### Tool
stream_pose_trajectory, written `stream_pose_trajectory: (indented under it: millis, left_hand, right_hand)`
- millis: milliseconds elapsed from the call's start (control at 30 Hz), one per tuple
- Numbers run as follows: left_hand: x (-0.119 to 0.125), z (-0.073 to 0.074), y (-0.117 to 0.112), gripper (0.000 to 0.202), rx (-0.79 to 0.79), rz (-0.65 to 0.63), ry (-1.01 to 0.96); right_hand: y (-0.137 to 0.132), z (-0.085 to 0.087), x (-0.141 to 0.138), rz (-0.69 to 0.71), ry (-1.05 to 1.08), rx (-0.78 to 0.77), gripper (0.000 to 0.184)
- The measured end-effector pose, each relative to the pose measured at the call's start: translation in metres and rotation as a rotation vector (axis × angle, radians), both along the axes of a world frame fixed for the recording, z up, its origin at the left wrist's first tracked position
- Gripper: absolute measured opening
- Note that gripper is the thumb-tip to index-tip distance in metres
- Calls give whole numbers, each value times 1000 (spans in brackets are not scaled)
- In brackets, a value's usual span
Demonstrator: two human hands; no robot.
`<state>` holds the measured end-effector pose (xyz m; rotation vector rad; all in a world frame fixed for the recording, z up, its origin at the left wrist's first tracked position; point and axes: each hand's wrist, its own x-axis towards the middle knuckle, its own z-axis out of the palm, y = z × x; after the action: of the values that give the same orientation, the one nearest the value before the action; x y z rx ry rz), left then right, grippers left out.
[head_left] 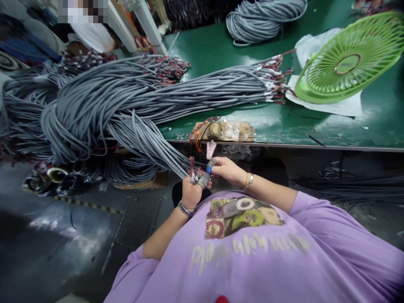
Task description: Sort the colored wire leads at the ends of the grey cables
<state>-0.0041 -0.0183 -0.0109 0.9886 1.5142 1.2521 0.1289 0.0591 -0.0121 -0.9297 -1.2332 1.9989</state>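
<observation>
My left hand (192,192) is closed round the ends of a bundle of grey cables (151,141) that hangs over the table's front edge. Thin red and white wire ends (193,170) stick up out of that fist. Close against it, my right hand (229,170) is closed in a pinch beside the left thumb. What lies between its fingertips is too small to make out. Greyish coverings wrap fingertips on both hands, and a blue band (209,169) shows at the right fingers.
More grey cables (202,90) lie in a thick heap along the green table (341,130). A wooden block with wires (233,131) sits at the front edge. A green fan (347,63) stands right, a cable coil (261,21) behind. Another person (91,33) is at upper left.
</observation>
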Motion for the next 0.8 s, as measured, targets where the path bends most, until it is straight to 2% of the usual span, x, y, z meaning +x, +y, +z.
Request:
stream_pose_trajectory:
  millis: [133,233,300,367,433,600,667,800]
  left_hand:
    - [0,1,0,15,-11,-19,-3]
    - [-1,-1,-2,19,-2,-15,-4]
    - [-3,-3,-3,21,13,10,-14]
    - [-5,-5,-3,21,26,31,-32]
    - [-6,-7,-2,21,37,34,-46]
    - [-5,-7,-1,21,61,11,-31]
    - [-5,-7,-1,21,59,-4,-18]
    - [-5,-5,-2,19,37,-31,3]
  right_hand:
    - [1,-8,-8,-151,92,-188,9]
    - [11,-10,-4,-268,148,-324,10]
    - [18,-9,4,-230,169,-386,8]
    - [22,-7,12,-90,182,-427,14]
    - [23,-4,18,32,150,-406,20]
    - [17,0,21,201,39,-189,21]
    - [15,-1,19,225,31,-121,21]
    - [10,-3,12,179,32,-42,21]
